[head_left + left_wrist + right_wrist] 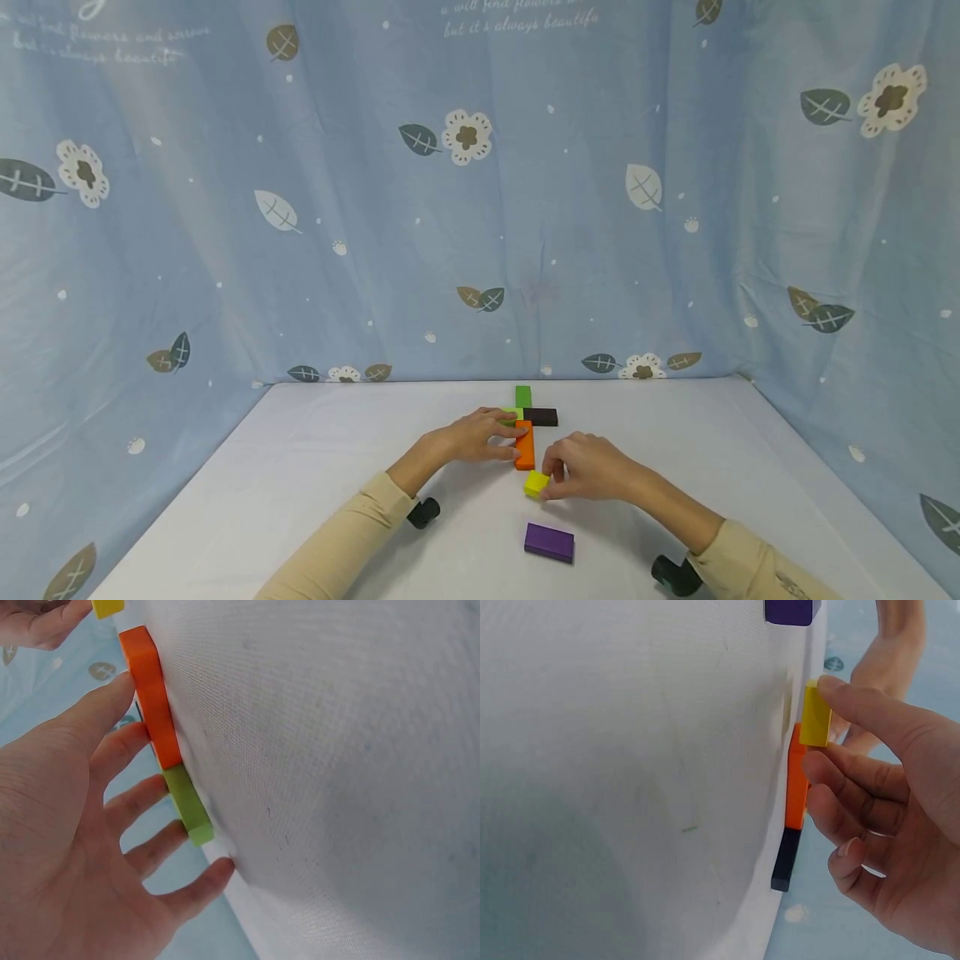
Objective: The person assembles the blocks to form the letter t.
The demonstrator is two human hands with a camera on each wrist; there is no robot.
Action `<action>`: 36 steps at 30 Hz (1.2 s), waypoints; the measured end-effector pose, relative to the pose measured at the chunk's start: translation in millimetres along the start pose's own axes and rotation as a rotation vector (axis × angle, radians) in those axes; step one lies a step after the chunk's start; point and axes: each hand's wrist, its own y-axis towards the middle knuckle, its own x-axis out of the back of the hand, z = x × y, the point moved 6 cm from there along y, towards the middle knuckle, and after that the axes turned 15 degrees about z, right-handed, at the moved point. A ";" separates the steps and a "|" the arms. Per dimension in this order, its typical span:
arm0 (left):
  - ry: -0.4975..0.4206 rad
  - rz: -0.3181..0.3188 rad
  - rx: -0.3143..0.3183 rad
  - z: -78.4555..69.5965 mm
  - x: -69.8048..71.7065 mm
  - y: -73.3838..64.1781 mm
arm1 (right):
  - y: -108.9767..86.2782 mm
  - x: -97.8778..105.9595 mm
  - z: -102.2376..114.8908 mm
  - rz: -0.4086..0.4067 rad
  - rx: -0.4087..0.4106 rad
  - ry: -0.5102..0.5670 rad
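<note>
My right hand [596, 469] pinches a yellow block [536, 483] between thumb and fingers, close to the near end of an orange block [527, 454]. In the right wrist view the yellow block [815, 716] stands out from the fingertips, its other fingers loosely bent. My left hand [476, 437] lies along the left side of the orange block, fingers spread. In the left wrist view, its thumb and index fingertip are at the orange block [154, 697], and further fingertips are at a light green block [187, 804].
Beyond the orange block, a black block [541, 417] points right and a green block [522, 396] points away. A purple block [549, 542] lies nearer the front of the white-covered table [300, 467]. A patterned blue curtain [555, 250] hangs behind.
</note>
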 end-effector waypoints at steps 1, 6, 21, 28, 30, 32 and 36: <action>0.002 -0.001 -0.002 -0.3 0.1 -0.1 | 0.7 -0.1 0.3 0.001 -0.004 0.004; 0.005 -0.004 -0.008 -1.0 1.1 -0.8 | 2.9 -1.0 1.3 -0.002 -0.014 0.014; 0.016 -0.004 -0.018 -0.8 0.4 0.6 | 7.7 -3.8 1.8 -0.038 -0.009 -0.012; 0.012 -0.004 -0.017 0.4 -1.0 1.2 | 10.9 -6.8 0.4 -0.045 -0.012 -0.028; 0.007 -0.005 -0.019 0.4 -0.8 1.0 | 12.1 -7.2 -0.3 -0.052 -0.018 -0.035; 0.002 -0.004 -0.020 0.5 -0.6 0.8 | 12.8 -7.3 -0.5 -0.060 -0.025 -0.039; -0.009 -0.002 -0.019 0.1 0.2 0.4 | 13.4 -7.2 -0.2 -0.072 -0.038 -0.038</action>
